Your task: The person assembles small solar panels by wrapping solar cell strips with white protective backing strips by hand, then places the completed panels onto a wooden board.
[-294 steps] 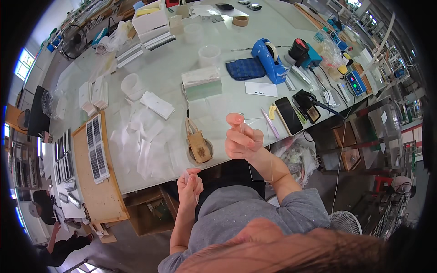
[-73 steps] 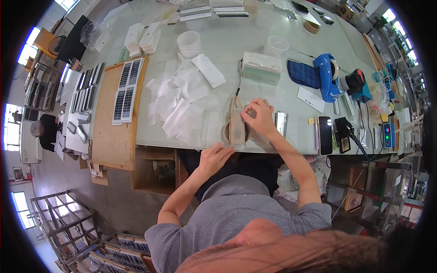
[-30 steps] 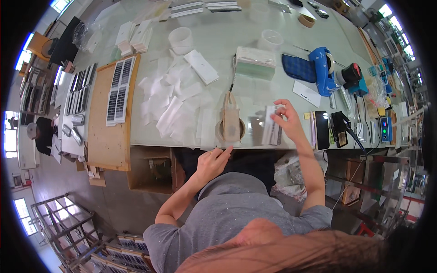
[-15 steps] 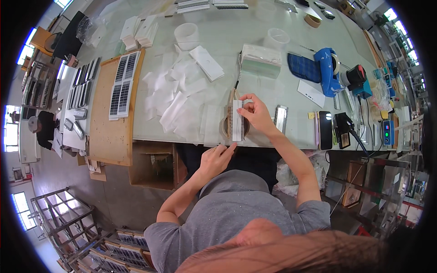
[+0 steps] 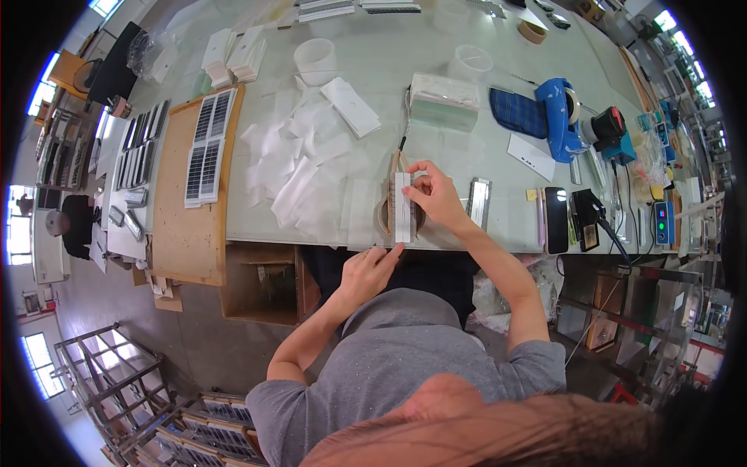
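Note:
A narrow pale strip (image 5: pixel 402 212) with a lengthwise line lies end-on toward me near the table's front edge. It rests over a brown ring (image 5: pixel 381 216), with a toothed edge showing along its left side. My right hand (image 5: pixel 436 198) comes from the right, thumb and index fingertip pinched together at the strip's upper half. Below the strip, my left hand (image 5: pixel 369 274) stretches its index finger to the near end; the other fingers are curled. Whether anything small sits between my right fingertips is hidden. A second, silvery strip (image 5: pixel 478 202) lies to the right of my right hand.
Loose white sheets (image 5: pixel 292 167) are heaped on the left, beside a wooden board (image 5: pixel 167 218) carrying dark gridded panels. Farther back stand a glass-like block (image 5: pixel 443 105) and a white cup (image 5: pixel 315 62). A blue tape dispenser (image 5: pixel 556 121) and a phone (image 5: pixel 555 222) are on the right.
Both hands keep nearly the same place and pose on the strip. The view has shifted very slightly.

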`<state>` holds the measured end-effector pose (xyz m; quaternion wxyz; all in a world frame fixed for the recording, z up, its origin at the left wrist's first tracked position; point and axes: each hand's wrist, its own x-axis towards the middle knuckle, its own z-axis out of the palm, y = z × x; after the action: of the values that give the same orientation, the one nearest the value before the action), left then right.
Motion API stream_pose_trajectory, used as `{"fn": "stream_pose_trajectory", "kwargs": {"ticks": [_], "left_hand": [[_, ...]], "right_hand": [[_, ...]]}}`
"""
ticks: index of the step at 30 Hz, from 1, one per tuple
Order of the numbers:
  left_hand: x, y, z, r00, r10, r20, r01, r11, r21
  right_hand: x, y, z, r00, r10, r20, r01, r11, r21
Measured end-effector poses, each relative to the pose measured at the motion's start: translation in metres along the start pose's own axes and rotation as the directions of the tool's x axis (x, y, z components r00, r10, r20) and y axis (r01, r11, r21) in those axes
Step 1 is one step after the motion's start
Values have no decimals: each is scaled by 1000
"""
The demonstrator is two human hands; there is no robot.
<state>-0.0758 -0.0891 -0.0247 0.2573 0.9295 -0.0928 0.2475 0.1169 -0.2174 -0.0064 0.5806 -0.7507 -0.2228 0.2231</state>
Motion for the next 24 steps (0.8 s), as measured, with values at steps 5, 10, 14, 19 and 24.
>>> {"fn": "stream_pose_trajectory", "kwargs": {"ticks": [5,10,14,19,24], "left_hand": [[0,-1,-2,1000,10,17,-10,1000,5],[0,-3,-4,998,35,44,-36,999,29],[-1,-5,-4,997,46,65,-48,998,32],[-1,-5,-2,997,55,57,-56,998,28],[0,-4,-5,997,40,59,-41,999,26]], "right_hand": [[1,3,-1,999,-34,-13,34,999,-1],[0,3,-1,999,-36,-5,36,999,4],[-1,2,0,999,-46,-16,46,999,-16],[-1,2,-2,998,-65,-19,64,997,-39],[1,-1,-2,988,-154,-26,150,983,-106]]}}
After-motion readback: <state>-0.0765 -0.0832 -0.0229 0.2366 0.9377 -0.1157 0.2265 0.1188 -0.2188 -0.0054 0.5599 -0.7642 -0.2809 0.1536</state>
